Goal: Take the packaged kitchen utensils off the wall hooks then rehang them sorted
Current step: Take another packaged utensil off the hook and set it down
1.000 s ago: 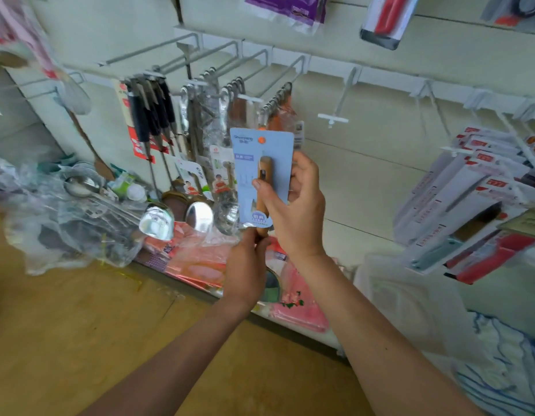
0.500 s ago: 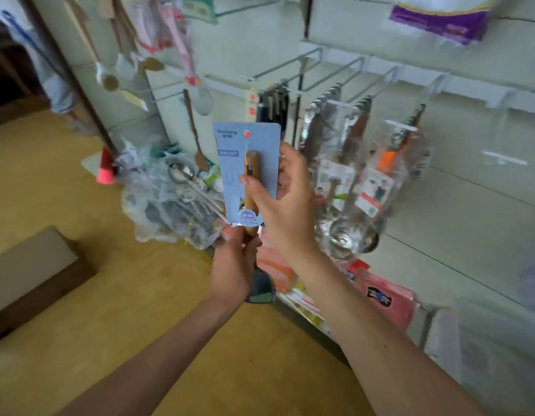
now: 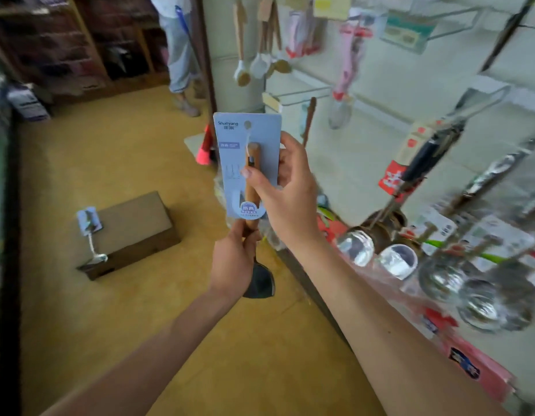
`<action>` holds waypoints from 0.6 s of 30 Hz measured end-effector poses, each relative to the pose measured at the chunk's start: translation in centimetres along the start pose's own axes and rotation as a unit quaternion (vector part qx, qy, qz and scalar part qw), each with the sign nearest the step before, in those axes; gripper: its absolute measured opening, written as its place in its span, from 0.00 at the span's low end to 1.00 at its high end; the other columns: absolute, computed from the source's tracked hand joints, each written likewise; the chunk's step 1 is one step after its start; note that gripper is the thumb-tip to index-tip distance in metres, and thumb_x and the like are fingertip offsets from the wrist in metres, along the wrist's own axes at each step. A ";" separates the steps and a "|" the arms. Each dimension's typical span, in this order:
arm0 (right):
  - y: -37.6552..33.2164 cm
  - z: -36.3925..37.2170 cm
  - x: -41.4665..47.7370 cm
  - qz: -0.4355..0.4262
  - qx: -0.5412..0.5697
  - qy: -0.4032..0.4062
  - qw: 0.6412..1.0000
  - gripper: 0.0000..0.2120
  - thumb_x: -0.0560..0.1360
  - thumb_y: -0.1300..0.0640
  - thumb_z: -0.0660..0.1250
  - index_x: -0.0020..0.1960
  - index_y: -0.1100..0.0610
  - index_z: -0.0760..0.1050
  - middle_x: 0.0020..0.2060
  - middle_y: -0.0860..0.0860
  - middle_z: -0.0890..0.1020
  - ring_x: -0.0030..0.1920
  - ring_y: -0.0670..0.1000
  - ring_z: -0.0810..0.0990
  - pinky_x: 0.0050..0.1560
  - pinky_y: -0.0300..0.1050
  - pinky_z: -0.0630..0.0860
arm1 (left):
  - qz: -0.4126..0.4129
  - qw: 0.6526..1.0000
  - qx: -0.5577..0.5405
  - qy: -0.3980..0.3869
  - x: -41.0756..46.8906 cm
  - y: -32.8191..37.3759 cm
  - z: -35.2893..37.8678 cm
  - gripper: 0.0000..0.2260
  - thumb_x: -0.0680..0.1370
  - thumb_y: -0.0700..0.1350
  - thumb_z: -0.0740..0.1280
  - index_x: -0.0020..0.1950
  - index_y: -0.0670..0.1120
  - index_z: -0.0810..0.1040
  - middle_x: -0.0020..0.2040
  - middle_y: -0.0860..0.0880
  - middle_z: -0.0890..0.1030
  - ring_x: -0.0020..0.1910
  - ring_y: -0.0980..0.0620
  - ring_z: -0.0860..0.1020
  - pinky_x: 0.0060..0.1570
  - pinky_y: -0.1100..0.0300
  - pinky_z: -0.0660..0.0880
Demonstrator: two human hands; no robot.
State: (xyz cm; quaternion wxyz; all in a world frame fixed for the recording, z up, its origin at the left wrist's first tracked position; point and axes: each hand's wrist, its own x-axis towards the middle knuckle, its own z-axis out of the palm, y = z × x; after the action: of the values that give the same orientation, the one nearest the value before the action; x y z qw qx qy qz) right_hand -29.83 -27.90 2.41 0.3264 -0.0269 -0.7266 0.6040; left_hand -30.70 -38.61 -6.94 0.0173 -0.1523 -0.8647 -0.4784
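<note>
Right hand (image 3: pixel 285 193) pinches the pale blue card-backed wooden-handled spatula (image 3: pixel 248 163); left hand (image 3: pixel 234 262) grips its handle below.

one wide-angle camera, worn on the person's head, is the only view. it looks forward and down along both bare forearms, close to the left hand (image 3: pixel 233 262) and right hand (image 3: pixel 285 187), which hold a carded utensil (image 3: pixel 233 163) upright at mid-frame. it faces slantwise to the display wall (image 3: pixel 380 151), which runs off to the right and blurs toward the edge, with the yellow floor (image 3: pixel 95 145) filling the left
</note>
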 end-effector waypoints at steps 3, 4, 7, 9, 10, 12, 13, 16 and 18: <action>0.1 5.8 1.1 0.011 0.018 -0.036 0.999 0.25 0.74 0.60 0.75 0.67 0.52 0.69 0.58 0.48 0.81 0.55 0.45 0.82 0.52 0.45 0.81 | -0.027 0.999 -0.002 0.019 1.7 -2.9 -4.3 0.02 0.82 0.42 0.62 0.50 0.45 0.73 0.40 0.53 0.81 0.38 0.51 0.79 0.39 0.52 0.76; 0.1 7.7 1.5 0.017 0.024 -0.049 0.998 0.25 0.74 0.60 0.74 0.67 0.52 0.69 0.58 0.47 0.81 0.55 0.44 0.82 0.52 0.43 0.80 | -0.039 0.999 -0.007 0.023 2.3 -3.9 -5.8 0.02 0.82 0.42 0.62 0.50 0.45 0.73 0.41 0.52 0.82 0.39 0.51 0.80 0.40 0.52 0.76; 0.3 13.7 2.6 0.027 0.036 -0.082 0.996 0.26 0.74 0.60 0.75 0.69 0.54 0.70 0.57 0.44 0.81 0.56 0.44 0.82 0.53 0.43 0.80 | -0.063 0.997 -0.013 0.038 4.1 -7.1 -10.1 0.03 0.82 0.41 0.61 0.50 0.46 0.73 0.42 0.52 0.82 0.40 0.51 0.80 0.43 0.50 0.77; 0.5 17.8 3.2 0.038 0.048 -0.105 0.993 0.25 0.74 0.60 0.74 0.68 0.53 0.70 0.57 0.42 0.81 0.56 0.44 0.82 0.54 0.44 0.80 | -0.075 0.996 -0.010 0.050 5.3 -9.5 -12.9 0.04 0.82 0.41 0.61 0.49 0.46 0.73 0.41 0.53 0.81 0.40 0.52 0.80 0.42 0.51 0.78; 0.6 19.8 3.5 0.041 0.052 -0.116 0.991 0.24 0.74 0.61 0.74 0.68 0.52 0.71 0.57 0.41 0.81 0.56 0.44 0.82 0.54 0.44 0.80 | -0.083 0.995 -0.007 0.055 5.9 -10.6 -14.3 0.04 0.82 0.41 0.61 0.48 0.47 0.73 0.41 0.54 0.81 0.40 0.53 0.79 0.42 0.51 0.78; 0.9 23.8 3.9 0.043 0.058 -0.135 0.988 0.23 0.74 0.62 0.74 0.65 0.49 0.71 0.54 0.37 0.81 0.55 0.44 0.82 0.54 0.44 0.80 | -0.096 0.993 -0.001 0.066 6.9 -12.9 -16.9 0.05 0.82 0.40 0.61 0.48 0.47 0.72 0.41 0.55 0.81 0.40 0.54 0.79 0.41 0.53 0.77; 1.0 25.6 4.1 0.044 0.060 -0.144 0.987 0.23 0.74 0.62 0.74 0.65 0.48 0.71 0.53 0.36 0.81 0.55 0.44 0.82 0.54 0.45 0.80 | -0.101 0.992 -0.001 0.072 7.4 -14.0 -18.2 0.05 0.82 0.40 0.61 0.48 0.47 0.72 0.41 0.55 0.80 0.40 0.54 0.79 0.41 0.55 0.76; 1.6 30.9 4.7 0.050 0.062 -0.169 0.982 0.23 0.75 0.61 0.73 0.67 0.53 0.71 0.54 0.37 0.81 0.56 0.43 0.82 0.54 0.45 0.80 | -0.115 0.989 0.002 0.087 8.9 -17.2 -21.6 0.05 0.82 0.40 0.60 0.48 0.48 0.72 0.41 0.55 0.81 0.39 0.56 0.79 0.38 0.59 0.75; 2.0 33.9 5.1 0.051 0.065 -0.184 0.980 0.24 0.75 0.62 0.73 0.69 0.55 0.71 0.54 0.36 0.81 0.56 0.42 0.82 0.54 0.43 0.80 | -0.125 0.988 0.000 0.092 10.0 -19.4 -23.4 0.04 0.82 0.41 0.61 0.49 0.47 0.72 0.42 0.55 0.82 0.40 0.58 0.79 0.38 0.64 0.75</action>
State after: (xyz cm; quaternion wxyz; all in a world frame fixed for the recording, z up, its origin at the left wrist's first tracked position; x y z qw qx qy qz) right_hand -51.71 -54.34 0.93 0.1570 0.0682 -0.7312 0.6604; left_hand -48.34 -65.29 -8.43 0.0370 0.0020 -0.8716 -0.4888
